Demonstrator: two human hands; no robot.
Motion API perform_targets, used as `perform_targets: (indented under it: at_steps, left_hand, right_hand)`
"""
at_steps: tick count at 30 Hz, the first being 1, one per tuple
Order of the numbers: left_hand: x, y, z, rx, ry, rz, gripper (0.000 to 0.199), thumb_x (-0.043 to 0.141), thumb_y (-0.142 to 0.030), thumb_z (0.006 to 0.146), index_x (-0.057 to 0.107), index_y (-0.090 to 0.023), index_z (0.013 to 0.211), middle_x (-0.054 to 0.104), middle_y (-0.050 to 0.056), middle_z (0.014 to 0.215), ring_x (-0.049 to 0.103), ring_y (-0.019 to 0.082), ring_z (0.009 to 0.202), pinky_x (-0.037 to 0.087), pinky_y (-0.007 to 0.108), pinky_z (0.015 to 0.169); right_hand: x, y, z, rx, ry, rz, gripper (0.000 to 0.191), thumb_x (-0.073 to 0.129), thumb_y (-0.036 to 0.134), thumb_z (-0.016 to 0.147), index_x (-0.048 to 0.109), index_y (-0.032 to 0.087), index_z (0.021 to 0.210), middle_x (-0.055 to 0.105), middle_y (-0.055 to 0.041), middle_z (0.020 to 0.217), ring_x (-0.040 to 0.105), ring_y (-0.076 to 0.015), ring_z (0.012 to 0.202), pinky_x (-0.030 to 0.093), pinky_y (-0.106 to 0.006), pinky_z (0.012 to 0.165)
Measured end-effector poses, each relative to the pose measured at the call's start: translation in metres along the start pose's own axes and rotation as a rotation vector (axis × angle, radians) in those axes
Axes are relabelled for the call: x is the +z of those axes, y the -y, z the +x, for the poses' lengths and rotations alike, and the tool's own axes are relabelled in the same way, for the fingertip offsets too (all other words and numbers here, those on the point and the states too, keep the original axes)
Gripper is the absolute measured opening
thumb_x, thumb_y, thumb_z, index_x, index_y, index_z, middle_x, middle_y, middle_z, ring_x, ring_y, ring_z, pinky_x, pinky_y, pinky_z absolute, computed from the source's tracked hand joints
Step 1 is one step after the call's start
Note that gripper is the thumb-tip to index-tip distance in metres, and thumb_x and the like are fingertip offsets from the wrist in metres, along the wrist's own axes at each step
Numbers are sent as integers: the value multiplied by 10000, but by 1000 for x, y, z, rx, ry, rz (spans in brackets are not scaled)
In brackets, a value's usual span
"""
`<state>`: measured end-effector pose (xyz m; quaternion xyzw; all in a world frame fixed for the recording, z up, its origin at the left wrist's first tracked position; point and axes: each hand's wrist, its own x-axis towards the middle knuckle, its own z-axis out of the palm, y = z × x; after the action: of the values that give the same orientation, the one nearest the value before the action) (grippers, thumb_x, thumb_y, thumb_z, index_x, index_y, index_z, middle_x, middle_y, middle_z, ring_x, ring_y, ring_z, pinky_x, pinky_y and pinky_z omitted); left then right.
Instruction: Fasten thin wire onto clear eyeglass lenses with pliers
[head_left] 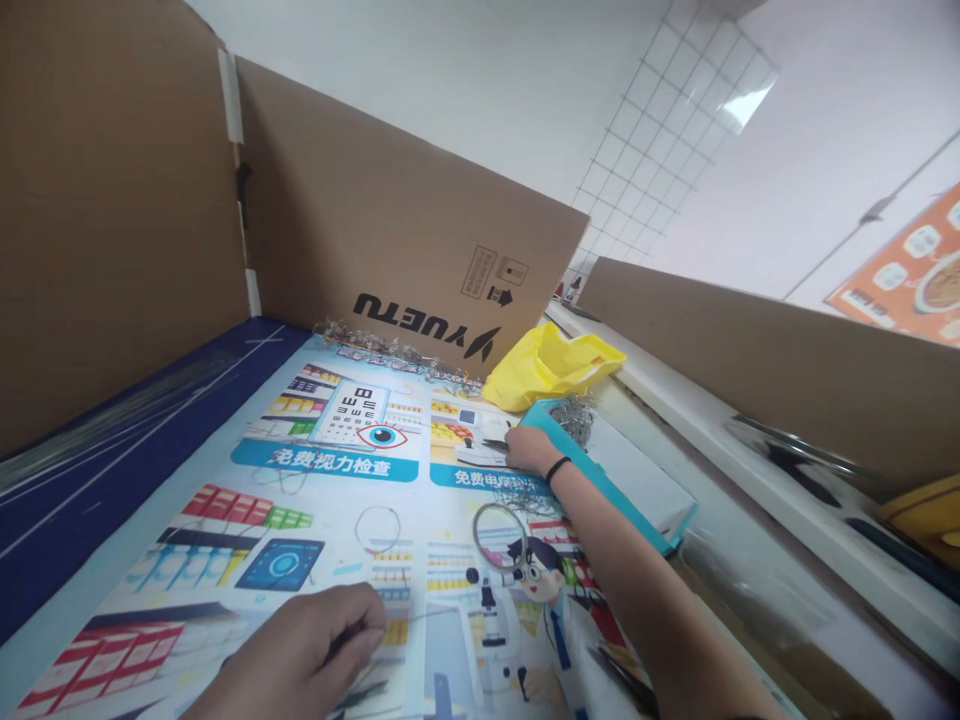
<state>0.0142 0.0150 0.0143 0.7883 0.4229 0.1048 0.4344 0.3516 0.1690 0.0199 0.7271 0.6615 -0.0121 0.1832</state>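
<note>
My right hand (534, 452) reaches forward to the edge of a turquoise-rimmed tray (637, 510). Its fingers close around a dark tool with slim pointed jaws (493, 445), most of it hidden; pliers or tweezers, I cannot tell. Close to the hand, a tangle of thin silvery wire (574, 418) rests on the tray, and more loose wire (521, 492) lies below the wrist. My left hand (319, 645) is curled shut low in the view; what it pinches is too hidden to name. Ahead of it are a thin wire loop (379, 508) and a thicker silvery ring (475, 530).
A printed poster sheet (337, 560) covers the work surface. Cardboard panels (360, 220) wall the back and left, with wire scraps (405, 350) along their foot. A yellow bag (544, 365) stands behind the tray. Another dark pointed tool (626, 680) lies under my right forearm.
</note>
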Motion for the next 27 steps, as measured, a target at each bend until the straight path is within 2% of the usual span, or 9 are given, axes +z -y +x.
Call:
perform_targets:
  at_steps: [5, 13, 16, 18, 20, 24, 27]
  left_hand:
    - [-1, 1, 1, 4, -3, -5, 189, 351, -283, 816, 446, -195, 678, 541, -15, 702, 484, 142, 671, 307, 220, 591]
    - [0, 0, 0, -12, 15, 7, 211, 340, -306, 830, 450, -195, 689, 539, -13, 712, 482, 144, 683, 311, 221, 597]
    - [1, 2, 1, -3, 13, -6, 218, 336, -314, 836, 450, -196, 692, 538, -16, 710, 479, 141, 679, 315, 219, 600]
    - [2, 4, 2, 2, 7, -10, 221, 338, -319, 838, 449, -197, 691, 539, -17, 710, 477, 139, 675, 314, 217, 594]
    - [2, 4, 2, -3, 7, -10, 224, 344, -322, 839, 451, -197, 686, 538, -18, 703, 475, 137, 666, 311, 217, 586]
    - [2, 3, 2, -12, 7, -18, 248, 353, -350, 845, 462, -196, 684, 540, -17, 700, 478, 136, 662, 319, 215, 587]
    - [1, 1, 2, -6, 7, -27, 286, 350, -390, 854, 478, -197, 686, 550, -15, 706, 482, 137, 664, 334, 214, 597]
  right_hand:
    - [0, -23, -5, 11, -14, 188, 357, 539, 350, 861, 527, 140, 1150, 544, -92, 1154, 561, -202, 973, 479, -395, 816]
    - [16, -43, -38, 1, -117, 707, 336, 530, 351, 866, 530, 164, 1145, 550, -68, 1146, 568, -190, 948, 492, -385, 783]
    - [22, -46, -51, -40, -155, 883, 286, 546, 332, 844, 576, 120, 1034, 609, -47, 910, 578, -138, 753, 484, -299, 667]
    - [22, -48, -57, -57, -184, 980, 279, 577, 324, 785, 606, 97, 944, 582, -11, 701, 523, -107, 594, 431, -250, 562]
    - [20, -47, -64, -64, -209, 1050, 294, 591, 336, 724, 619, 100, 897, 527, 20, 586, 455, -89, 509, 375, -235, 502]
    - [11, -40, -78, -64, -247, 1089, 293, 576, 342, 668, 624, 125, 860, 483, 39, 528, 406, -84, 482, 337, -230, 489]
    - [6, -33, -85, -47, -256, 1027, 282, 573, 338, 652, 630, 134, 838, 497, 30, 535, 419, -93, 494, 338, -231, 496]
